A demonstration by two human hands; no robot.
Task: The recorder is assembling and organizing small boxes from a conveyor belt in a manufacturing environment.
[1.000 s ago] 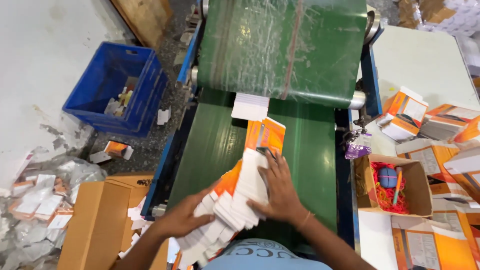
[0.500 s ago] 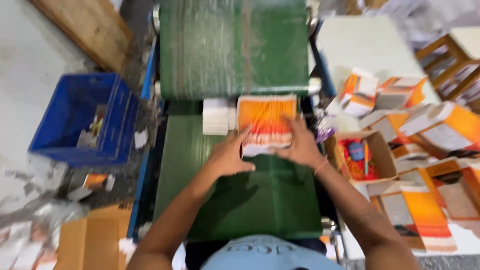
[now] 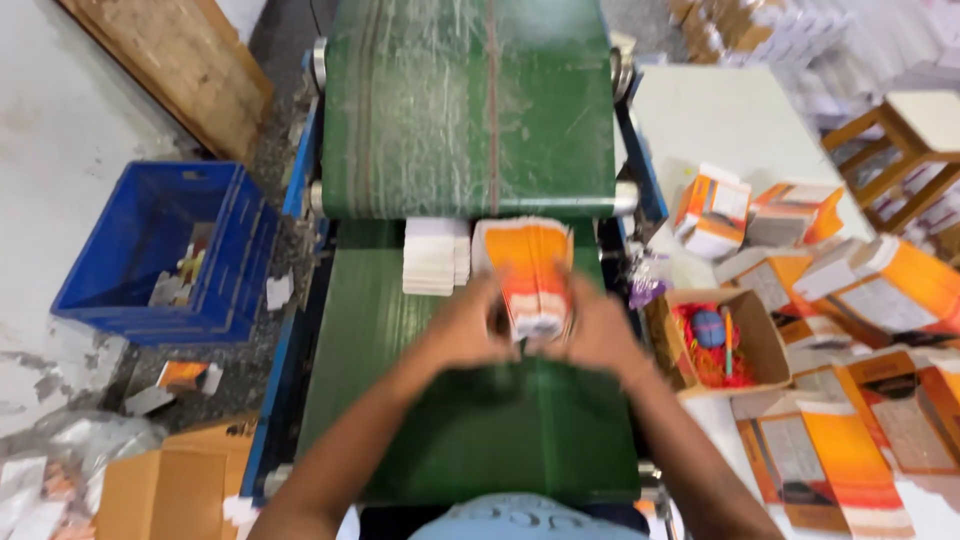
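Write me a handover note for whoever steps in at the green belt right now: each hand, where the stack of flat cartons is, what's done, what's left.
Left hand: closed on the left side of the orange-and-white carton stack.
Right hand: closed on the stack's right side.
The stack sits gathered between both hands over the lower green belt, its far end near the roller of the upper belt.
A small white stack lies on the belt just left of it, untouched.
Done: the cartons are squared into one block.
Left: the block is not yet released; the white stack remains.
Nearby: blue crate on the left, open box on the right.
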